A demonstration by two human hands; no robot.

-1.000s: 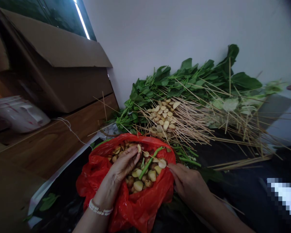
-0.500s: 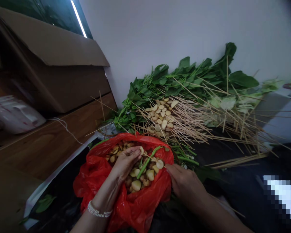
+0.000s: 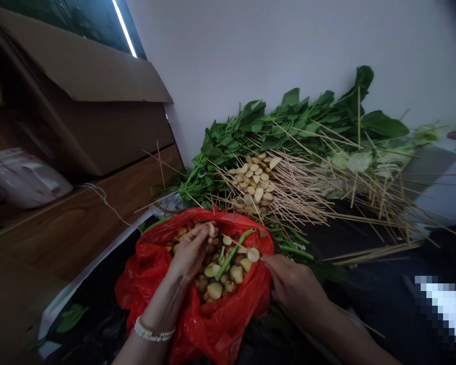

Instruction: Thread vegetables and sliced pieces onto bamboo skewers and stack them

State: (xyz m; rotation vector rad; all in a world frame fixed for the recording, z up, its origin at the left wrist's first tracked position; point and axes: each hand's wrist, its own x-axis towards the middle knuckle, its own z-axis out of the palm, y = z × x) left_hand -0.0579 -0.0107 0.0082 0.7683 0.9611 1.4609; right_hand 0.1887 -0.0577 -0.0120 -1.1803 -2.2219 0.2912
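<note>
A red plastic bag (image 3: 148,271) lies wide open, filled with potato pieces (image 3: 215,290). Over its mouth, my left hand (image 3: 188,253), with a beaded bracelet at the wrist, pinches a pale potato slice (image 3: 212,230). At the bag's right rim, my right hand (image 3: 292,279) is closed on the end of a thin wooden skewer (image 3: 236,244). A round potato slice (image 3: 253,254) sits on the skewer near my right fingers, and another slice (image 3: 227,240) is near its tip. A green stem (image 3: 228,263) lies across the pieces in the bag, under the skewer.
Behind the bag are loaded skewers with a heap of potato slices (image 3: 256,180). Leafy greens (image 3: 247,119) lie along the wall, with pale cabbage-like leaves (image 3: 359,161) to the right. A cardboard box (image 3: 110,126) and a whitish plastic jug (image 3: 30,182) stand at left.
My left hand has drawn a little left and up with its slice, away from the skewer tip. My right hand and the skewer have moved only slightly to the right.
</note>
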